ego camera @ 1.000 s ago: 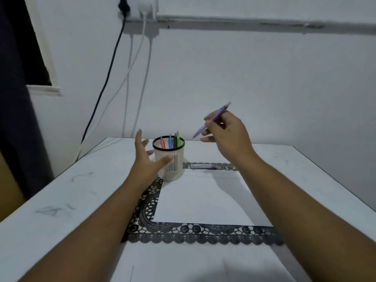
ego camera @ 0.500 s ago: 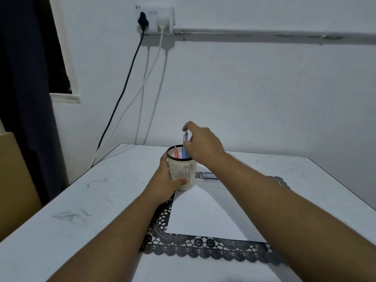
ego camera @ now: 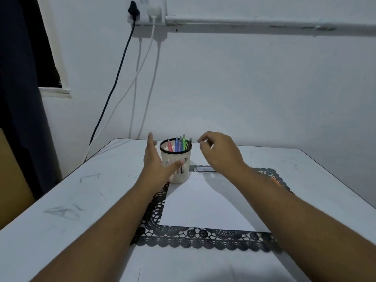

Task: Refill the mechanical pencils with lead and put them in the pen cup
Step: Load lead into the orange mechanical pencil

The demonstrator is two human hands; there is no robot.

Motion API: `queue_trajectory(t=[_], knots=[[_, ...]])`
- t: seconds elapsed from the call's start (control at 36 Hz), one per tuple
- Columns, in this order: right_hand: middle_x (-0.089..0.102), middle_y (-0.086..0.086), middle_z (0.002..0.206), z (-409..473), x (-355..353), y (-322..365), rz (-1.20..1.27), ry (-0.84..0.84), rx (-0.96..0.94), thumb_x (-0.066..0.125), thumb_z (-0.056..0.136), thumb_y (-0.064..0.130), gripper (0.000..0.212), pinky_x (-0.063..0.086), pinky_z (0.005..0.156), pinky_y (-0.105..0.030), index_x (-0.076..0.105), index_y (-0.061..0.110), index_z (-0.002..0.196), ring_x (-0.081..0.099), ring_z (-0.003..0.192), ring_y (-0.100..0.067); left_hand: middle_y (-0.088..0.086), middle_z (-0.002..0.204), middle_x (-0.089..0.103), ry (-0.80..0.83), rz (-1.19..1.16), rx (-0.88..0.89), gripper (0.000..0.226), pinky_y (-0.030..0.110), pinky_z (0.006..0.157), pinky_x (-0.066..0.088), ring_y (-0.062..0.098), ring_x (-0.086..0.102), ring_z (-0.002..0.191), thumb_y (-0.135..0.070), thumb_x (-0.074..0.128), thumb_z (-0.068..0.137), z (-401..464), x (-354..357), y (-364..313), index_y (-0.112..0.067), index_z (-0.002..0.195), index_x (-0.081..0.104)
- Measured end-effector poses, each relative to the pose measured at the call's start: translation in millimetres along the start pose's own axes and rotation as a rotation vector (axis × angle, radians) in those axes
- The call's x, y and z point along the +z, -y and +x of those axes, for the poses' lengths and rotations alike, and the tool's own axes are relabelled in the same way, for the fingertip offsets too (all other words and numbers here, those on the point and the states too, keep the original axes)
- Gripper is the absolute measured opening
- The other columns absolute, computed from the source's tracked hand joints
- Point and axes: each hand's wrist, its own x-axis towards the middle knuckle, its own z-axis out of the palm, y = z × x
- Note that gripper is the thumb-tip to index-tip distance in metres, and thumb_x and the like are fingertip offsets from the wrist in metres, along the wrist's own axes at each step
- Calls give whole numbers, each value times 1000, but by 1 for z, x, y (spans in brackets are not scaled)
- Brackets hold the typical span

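Your left hand (ego camera: 157,161) rests open against the pen cup (ego camera: 176,161); your right hand (ego camera: 218,152) hovers empty, fingers loosely curled. Bumping the cup could spill the pencils (ego camera: 179,143).

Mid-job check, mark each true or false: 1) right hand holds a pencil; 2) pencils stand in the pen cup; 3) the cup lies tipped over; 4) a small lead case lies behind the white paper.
1) False: the right hand holds nothing, fingers loosely curled.
2) True: several coloured pencils stand in the pen cup.
3) False: the cup stands upright, with the left hand open beside it.
4) True: a small case lies at the far edge of the white paper.
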Motion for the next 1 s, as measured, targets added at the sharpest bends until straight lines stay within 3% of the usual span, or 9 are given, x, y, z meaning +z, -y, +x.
queue_trajectory(t=[0.08, 0.17, 0.22, 0.28, 0.33, 0.42, 0.58, 0.83, 1.0], knots=[[64, 9, 71, -25, -9, -28, -82, 88, 77, 56, 95, 28, 15, 45, 60, -30, 67, 28, 85, 58, 64, -12, -1, 164, 22, -176, 92, 190, 111, 41, 119, 23, 19, 19, 150, -54, 78, 83, -13, -4, -22, -27, 162, 5], [61, 12, 66, -46, -15, -55, -114, 120, 132, 58, 95, 30, 18, 38, 57, -28, 64, 25, 79, 55, 64, -13, 9, 146, 44, -338, 250, 659, 60, 41, 114, 32, 23, 37, 135, -27, 69, 91, -26, -9, -45, -8, 143, 44], [58, 19, 60, -56, -17, -69, -116, 138, 155, 59, 97, 32, 24, 34, 54, -28, 62, 20, 76, 51, 59, -10, 9, 123, 57, -289, 323, 842, 32, 39, 102, 37, 27, 50, 116, -22, 64, 89, -33, -1, -55, -7, 117, 60], [55, 18, 58, -65, -18, -78, -154, 182, 164, 59, 96, 31, 28, 33, 53, -29, 59, 16, 73, 51, 58, -12, -2, 95, 59, -88, 361, 863, 11, 37, 81, 41, 18, 51, 90, -25, 57, 94, -45, 13, -66, -15, 94, 60], [57, 8, 65, -72, -16, -83, -222, 263, 165, 57, 97, 35, 31, 34, 56, -31, 54, 18, 70, 53, 63, -17, -10, 73, 52, 126, 480, 790, 23, 33, 60, 37, 12, 47, 67, -37, 48, 98, -55, 29, -67, -25, 79, 52], [59, 4, 73, -77, -13, -85, -303, 349, 158, 55, 96, 39, 29, 35, 58, -31, 52, 21, 73, 55, 71, -17, -6, 56, 44, 262, 722, 802, 39, 31, 48, 32, 16, 44, 52, -48, 40, 98, -61, 49, -54, -23, 67, 42], [62, 6, 78, -80, -13, -88, -332, 349, 126, 56, 95, 40, 26, 38, 60, -31, 54, 22, 76, 57, 76, -16, -4, 61, 50, 345, 830, 573, 42, 32, 52, 33, 11, 46, 58, -47, 44, 99, -69, 61, -41, -20, 68, 44], [62, 7, 77, -84, -15, -84, -322, 338, 102, 56, 96, 40, 25, 35, 58, -30, 57, 21, 80, 57, 74, -14, -5, 65, 55, 347, 841, 462, 38, 30, 55, 40, 12, 53, 64, -45, 45, 99, -67, 57, -35, -21, 70, 51], [63, 10, 88, -74, -47, -92, -265, 125, 210, 60, 95, 34, 10, 39, 63, -30, 61, 30, 86, 60, 81, -16, -6, 65, 56, 386, 804, 422, 38, 31, 56, 41, 9, 53, 63, -46, 46, 99, -65, 56, -33, -22, 70, 49]])
